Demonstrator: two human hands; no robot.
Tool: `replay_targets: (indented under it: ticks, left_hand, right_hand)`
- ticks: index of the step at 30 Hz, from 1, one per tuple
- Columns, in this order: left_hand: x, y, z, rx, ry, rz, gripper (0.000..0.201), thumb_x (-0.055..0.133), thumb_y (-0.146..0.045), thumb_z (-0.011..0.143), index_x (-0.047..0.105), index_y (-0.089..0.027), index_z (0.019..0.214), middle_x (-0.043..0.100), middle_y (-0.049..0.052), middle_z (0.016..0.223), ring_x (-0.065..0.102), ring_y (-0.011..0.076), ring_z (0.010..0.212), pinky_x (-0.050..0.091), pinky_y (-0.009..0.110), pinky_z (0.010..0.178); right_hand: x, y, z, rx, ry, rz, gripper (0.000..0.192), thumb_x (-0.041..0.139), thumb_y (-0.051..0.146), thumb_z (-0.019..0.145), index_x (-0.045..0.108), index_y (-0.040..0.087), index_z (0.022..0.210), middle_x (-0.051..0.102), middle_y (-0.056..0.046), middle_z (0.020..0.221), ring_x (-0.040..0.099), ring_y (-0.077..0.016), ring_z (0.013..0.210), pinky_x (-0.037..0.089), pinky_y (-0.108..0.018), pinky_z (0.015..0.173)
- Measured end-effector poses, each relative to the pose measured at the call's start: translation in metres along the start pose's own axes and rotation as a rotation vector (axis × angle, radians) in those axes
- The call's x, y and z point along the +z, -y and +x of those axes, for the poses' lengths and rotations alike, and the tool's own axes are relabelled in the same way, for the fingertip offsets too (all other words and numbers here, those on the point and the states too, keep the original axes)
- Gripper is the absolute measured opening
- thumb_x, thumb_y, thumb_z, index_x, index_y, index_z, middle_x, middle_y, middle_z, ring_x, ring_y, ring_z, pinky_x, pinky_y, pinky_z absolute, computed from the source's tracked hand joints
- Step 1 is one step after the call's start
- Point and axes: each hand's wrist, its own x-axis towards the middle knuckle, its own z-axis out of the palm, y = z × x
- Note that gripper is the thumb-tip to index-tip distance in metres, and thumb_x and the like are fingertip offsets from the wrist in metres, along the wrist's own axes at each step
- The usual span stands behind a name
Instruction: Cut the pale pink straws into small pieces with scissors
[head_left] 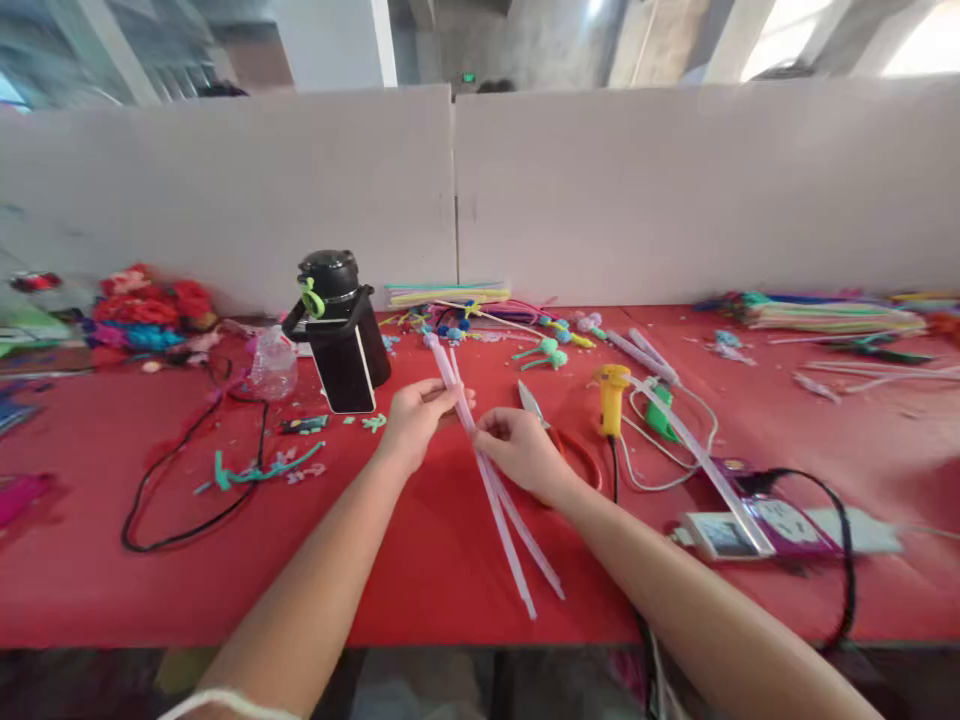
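Note:
Both of my hands hold a pair of long pale pink pipe cleaners (517,535) over the red table (105,590). My left hand (415,417) pinches them near their upper part, and my right hand (517,450) grips them just below. The sticks run from the far upper left down toward the table's front edge. Red-handled scissors (534,403) lie just behind my right hand. A yellow glue gun (612,395) rests to the right of it.
A black flask (339,335) stands left of centre, with a small clear bottle (273,365) and a black cable (187,470) beside it. Bundles of coloured pipe cleaners (825,315) lie far right, red craft flowers (146,305) far left, a power strip (772,525) near right. White partitions (637,190) close the back.

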Motion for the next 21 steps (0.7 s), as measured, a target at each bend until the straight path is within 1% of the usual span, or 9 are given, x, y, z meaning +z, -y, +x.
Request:
replay_targets:
  ticks: [2,5,7,9,12,14,17,19,21]
  left_hand:
    - [-0.001,0.001,0.0,0.011,0.025,0.027,0.029,0.083,-0.028,0.068,0.072,-0.009,0.086,0.077,0.011,0.082,0.07,0.015,0.071,0.059,0.029,0.073]
    - [-0.001,0.001,0.0,0.02,0.059,0.063,0.034,0.086,-0.033,0.066,0.073,-0.009,0.086,0.077,0.011,0.084,0.07,0.0156,0.072,0.058,0.029,0.073]
    - [-0.002,0.001,-0.002,0.015,0.082,0.083,0.036,0.087,-0.035,0.065,0.073,-0.01,0.087,0.077,0.011,0.085,0.07,0.0163,0.073,0.058,0.03,0.074]
    - [-0.001,-0.001,-0.004,0.003,0.116,0.097,0.037,0.088,-0.037,0.064,0.073,-0.011,0.086,0.077,0.01,0.086,0.071,0.0174,0.076,0.058,0.031,0.076]
    - [0.0,-0.004,-0.008,-0.025,0.169,0.103,0.039,0.089,-0.038,0.062,0.072,-0.011,0.085,0.077,0.009,0.087,0.072,0.0188,0.08,0.058,0.032,0.079]
    - [0.001,-0.004,-0.01,-0.058,0.23,0.121,0.039,0.089,-0.037,0.063,0.074,-0.012,0.088,0.077,0.009,0.088,0.072,0.0187,0.08,0.057,0.032,0.08]
    - [0.002,-0.001,-0.012,-0.116,0.346,0.161,0.039,0.089,-0.035,0.064,0.076,-0.013,0.093,0.078,0.008,0.089,0.072,0.0175,0.079,0.057,0.031,0.08]
    - [0.003,0.0,-0.013,-0.147,0.383,0.176,0.037,0.088,-0.036,0.066,0.077,-0.013,0.093,0.078,0.008,0.089,0.072,0.0172,0.079,0.057,0.031,0.08]
    - [0.003,0.0,-0.013,-0.171,0.389,0.184,0.037,0.088,-0.037,0.066,0.077,-0.013,0.092,0.078,0.008,0.088,0.072,0.0169,0.079,0.057,0.031,0.08]
  right_hand:
    - [0.0,0.0,0.0,-0.009,0.076,0.011,0.012,0.063,0.03,0.072,0.06,0.018,0.069,0.059,0.001,0.065,0.051,-0.0135,0.062,0.039,-0.029,0.06]
    - [-0.002,0.002,-0.001,-0.006,0.104,0.064,0.018,0.068,0.034,0.072,0.061,0.018,0.07,0.059,0.001,0.066,0.051,-0.013,0.061,0.039,-0.029,0.06]
    - [-0.004,0.005,0.0,0.003,0.048,0.128,0.023,0.068,0.04,0.075,0.061,0.018,0.073,0.059,0.002,0.065,0.05,-0.0124,0.059,0.039,-0.029,0.058]
    - [-0.007,0.008,0.0,-0.006,-0.057,0.177,0.029,0.066,0.047,0.079,0.063,0.018,0.078,0.059,0.001,0.067,0.049,-0.0122,0.058,0.039,-0.029,0.057]
    - [-0.013,0.012,0.002,-0.062,-0.163,0.182,0.034,0.066,0.052,0.081,0.067,0.018,0.084,0.064,-0.002,0.075,0.053,-0.013,0.063,0.042,-0.028,0.061]
    - [-0.015,0.013,0.004,-0.086,-0.152,0.182,0.036,0.069,0.053,0.08,0.069,0.017,0.084,0.066,-0.003,0.077,0.055,-0.0138,0.068,0.043,-0.028,0.064]
    - [-0.018,0.013,0.005,-0.075,-0.09,0.236,0.039,0.072,0.056,0.076,0.068,0.016,0.078,0.062,-0.001,0.07,0.053,-0.0134,0.065,0.042,-0.028,0.062]
    - [-0.019,0.012,0.006,-0.063,-0.083,0.258,0.041,0.074,0.056,0.074,0.067,0.016,0.075,0.059,0.0,0.067,0.05,-0.0123,0.062,0.041,-0.027,0.059]
    - [-0.021,0.012,0.005,-0.064,-0.111,0.247,0.041,0.076,0.055,0.072,0.067,0.016,0.073,0.059,0.0,0.067,0.049,-0.0118,0.062,0.04,-0.027,0.059]
